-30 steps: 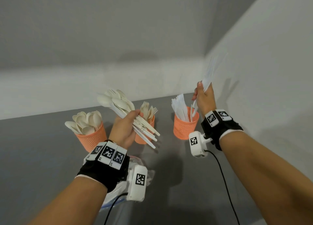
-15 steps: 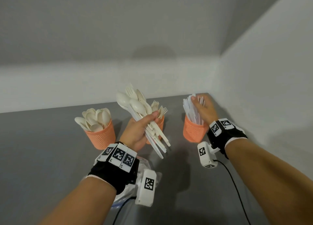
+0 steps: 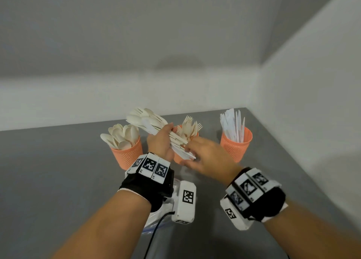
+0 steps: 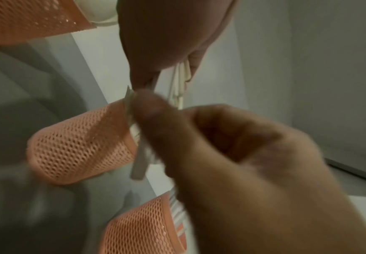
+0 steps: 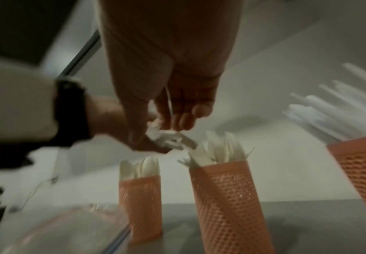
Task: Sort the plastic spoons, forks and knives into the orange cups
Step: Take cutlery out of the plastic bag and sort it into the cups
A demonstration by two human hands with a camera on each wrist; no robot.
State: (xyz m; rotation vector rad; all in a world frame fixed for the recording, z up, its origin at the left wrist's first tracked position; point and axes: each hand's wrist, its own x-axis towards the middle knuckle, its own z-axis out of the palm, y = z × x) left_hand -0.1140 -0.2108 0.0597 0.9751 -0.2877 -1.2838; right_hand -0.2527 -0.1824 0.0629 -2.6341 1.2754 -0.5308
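Observation:
Three orange mesh cups stand in a row: the left spoon cup [image 3: 127, 155], the middle fork cup [image 3: 177, 158] half hidden behind my hands, and the right knife cup [image 3: 236, 147]. My left hand [image 3: 162, 143] grips a bundle of mixed white cutlery [image 3: 146, 122] in front of the fork cup, heads pointing up and left. My right hand [image 3: 203, 157] has reached across to the bundle's handle ends. In the left wrist view its thumb and fingers [image 4: 147, 110] pinch one white handle [image 4: 138, 165]. The right wrist view is blurred but shows the handle ends [image 5: 169, 139] at the fingertips.
The grey table [image 3: 58, 171] sits in a corner, with a white wall behind and another close on the right [image 3: 312, 122]. A clear plastic bag [image 3: 156, 226] lies under my left wrist. Cables run down from both wrist cameras.
My right hand left its knives in the right cup and moved left to the handle ends of the bundle. My left hand still holds the bundle, a little nearer the fork cup.

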